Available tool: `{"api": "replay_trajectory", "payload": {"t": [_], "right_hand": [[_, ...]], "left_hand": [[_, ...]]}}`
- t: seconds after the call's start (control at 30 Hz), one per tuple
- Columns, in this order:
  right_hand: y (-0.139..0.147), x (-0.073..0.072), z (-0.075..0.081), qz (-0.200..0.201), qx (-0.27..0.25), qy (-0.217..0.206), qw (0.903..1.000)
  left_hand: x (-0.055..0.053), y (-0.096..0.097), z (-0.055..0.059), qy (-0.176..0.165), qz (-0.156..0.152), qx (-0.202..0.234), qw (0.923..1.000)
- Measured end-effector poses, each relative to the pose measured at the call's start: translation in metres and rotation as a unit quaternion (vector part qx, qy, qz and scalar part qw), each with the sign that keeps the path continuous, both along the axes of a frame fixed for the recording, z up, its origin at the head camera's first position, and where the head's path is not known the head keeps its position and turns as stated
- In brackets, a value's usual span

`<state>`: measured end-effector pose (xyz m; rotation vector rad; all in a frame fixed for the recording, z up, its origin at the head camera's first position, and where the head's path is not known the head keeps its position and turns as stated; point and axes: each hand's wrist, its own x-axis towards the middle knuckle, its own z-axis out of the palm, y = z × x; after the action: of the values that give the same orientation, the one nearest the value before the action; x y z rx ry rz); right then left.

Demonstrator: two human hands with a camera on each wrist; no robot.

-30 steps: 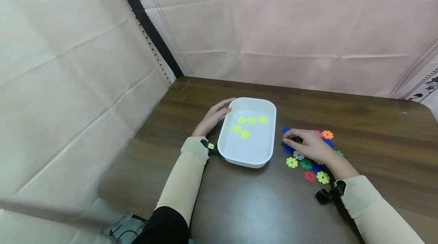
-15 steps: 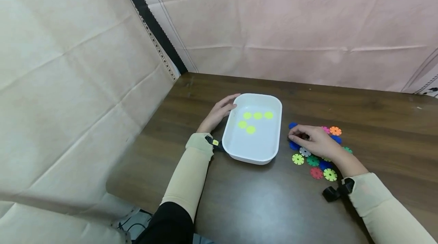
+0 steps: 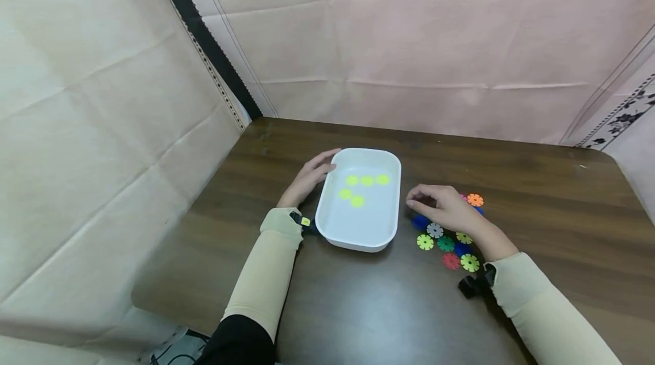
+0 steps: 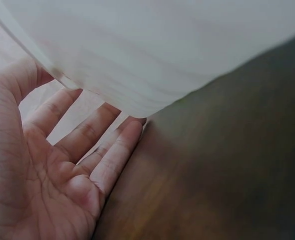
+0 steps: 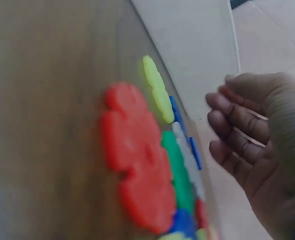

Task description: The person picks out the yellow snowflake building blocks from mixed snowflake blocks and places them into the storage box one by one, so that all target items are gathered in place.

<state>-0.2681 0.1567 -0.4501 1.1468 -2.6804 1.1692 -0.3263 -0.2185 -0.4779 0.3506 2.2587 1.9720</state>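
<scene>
A white plastic tray sits near the middle of the table with several yellow-green discs on its floor. My left hand grips the tray's upper left side. In the left wrist view, the thumb is at the rim and the fingers lie against the outer wall. My right hand is over the near-left part of a cluster of notched plastic discs, its thumb and fingertips close together. I cannot tell whether it pinches a disc. In the right wrist view, a red disc and a yellow-green disc lie beside the hand.
The cluster includes a grey disc, a green disc, a blue disc and an orange disc on the brown wooden table. Pale cloth hangs behind the table and on its left.
My right hand has shifted slightly left and away from me over the discs, toward the tray. The left hand stays on the tray. The head view has swung a little.
</scene>
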Motion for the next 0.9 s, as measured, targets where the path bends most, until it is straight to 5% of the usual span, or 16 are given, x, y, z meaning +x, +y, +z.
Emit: {"api": "replay_trajectory", "payload": {"t": [0.43, 0.57, 0.73, 0.9], "right_hand": [[-0.008, -0.006, 0.031, 0.01, 0.001, 0.035, 0.9993], [0.006, -0.006, 0.032, 0.025, 0.031, 0.007, 0.9992], [0.023, 0.009, 0.025, 0.059, 0.095, -0.058, 0.992], [0.025, 0.027, 0.017, 0.078, 0.157, -0.062, 0.9826]], "left_hand": [[0.0, -0.003, 0.002, -0.001, -0.003, 0.009, 1.0], [0.001, -0.005, 0.004, 0.0, 0.0, 0.008, 1.0], [0.0, -0.004, 0.002, -0.002, -0.007, 0.009, 0.9999], [-0.002, -0.003, -0.001, -0.001, -0.009, 0.01, 0.9999]]}}
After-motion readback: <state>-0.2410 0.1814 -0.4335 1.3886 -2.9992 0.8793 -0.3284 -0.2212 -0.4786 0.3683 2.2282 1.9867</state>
